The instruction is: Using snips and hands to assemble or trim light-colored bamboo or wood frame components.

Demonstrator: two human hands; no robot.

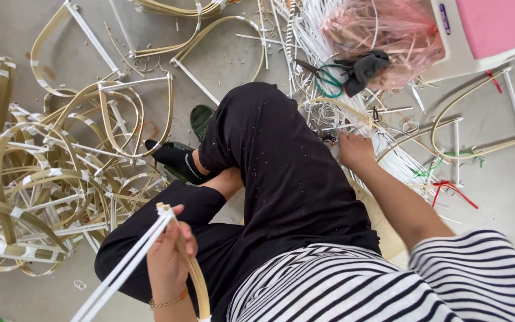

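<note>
I sit cross-legged on the floor in black trousers. My left hand [169, 256] is closed around a bundle of white sticks [127, 266] together with a curved bamboo strip [198, 285], held over my left knee. My right hand [354, 149] reaches out past my right knee and rests on a heap of loose white sticks [396, 161] on the floor; whether its fingers pinch one of them is hidden.
A big pile of bent bamboo frames bound with white tape [49, 173] lies at the left. Green-handled scissors [328, 79] and a dark cloth [365, 67] sit beyond the sticks. A pink plastic bag [388, 30] and a white-and-pink stool [490, 36] are at the top right.
</note>
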